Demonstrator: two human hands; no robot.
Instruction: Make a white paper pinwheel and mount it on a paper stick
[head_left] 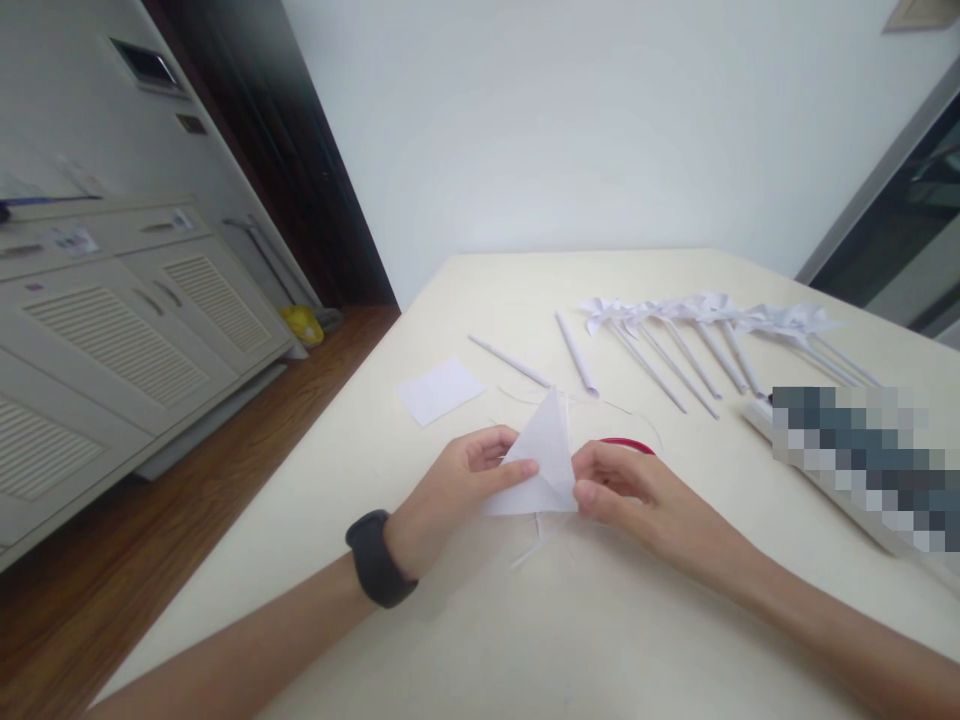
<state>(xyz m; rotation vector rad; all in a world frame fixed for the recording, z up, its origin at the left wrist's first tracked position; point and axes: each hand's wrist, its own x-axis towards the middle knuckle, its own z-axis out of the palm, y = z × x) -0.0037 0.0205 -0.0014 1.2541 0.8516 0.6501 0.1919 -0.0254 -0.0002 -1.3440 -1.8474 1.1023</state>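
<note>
A white sheet of paper, folded into a triangle with its tip pointing up, is held between my two hands above the table. My left hand, with a dark band on its wrist, pinches the paper's left side, thumb on the front face. At the lower right corner, the thumb and fingers of my right hand pinch the edge. Just behind my right hand lies something with a curved red edge, mostly hidden. Thin white strips lie beneath the paper.
A white paper square lies to the left. Two rolled paper sticks, a thin one and a thicker one, lie beyond my hands. Several white paper pinwheels on sticks line the back right. A pixelated object sits at right.
</note>
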